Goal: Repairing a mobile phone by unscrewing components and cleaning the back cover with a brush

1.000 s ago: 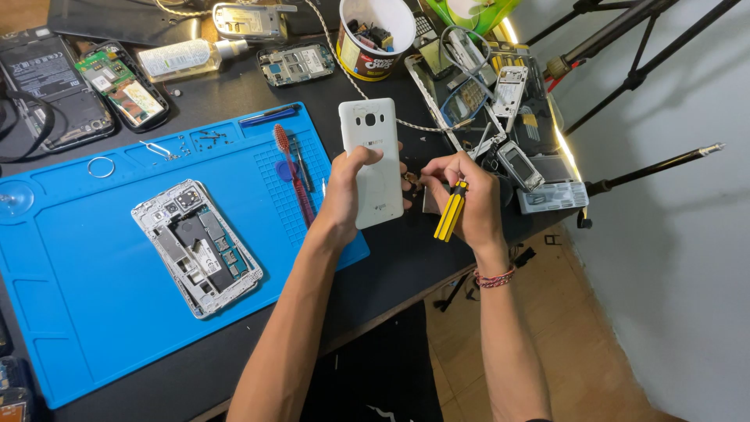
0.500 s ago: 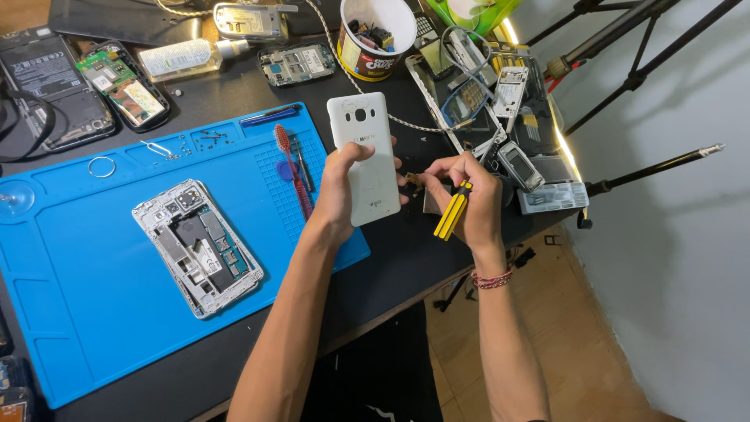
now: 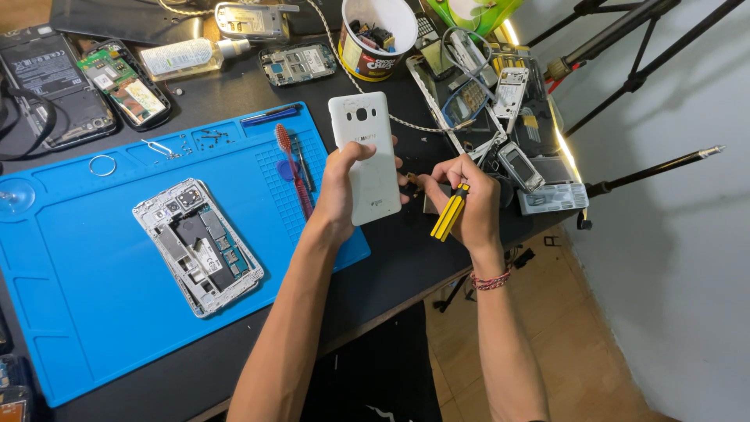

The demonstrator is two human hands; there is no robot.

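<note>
The left hand [image 3: 341, 187] clamped its fingers on a white phone [image 3: 366, 156]; beside them, the right hand [image 3: 466, 205] gripped a yellow-black screwdriver [image 3: 449, 215].

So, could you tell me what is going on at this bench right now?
A person is working on phones at a cluttered dark table. The left hand holds a white phone back-side up above the edge of the blue work mat. The right hand grips a yellow-and-black screwdriver beside it. An opened phone frame with exposed internals lies on the mat, with a red toothbrush and small screws nearby.
</note>
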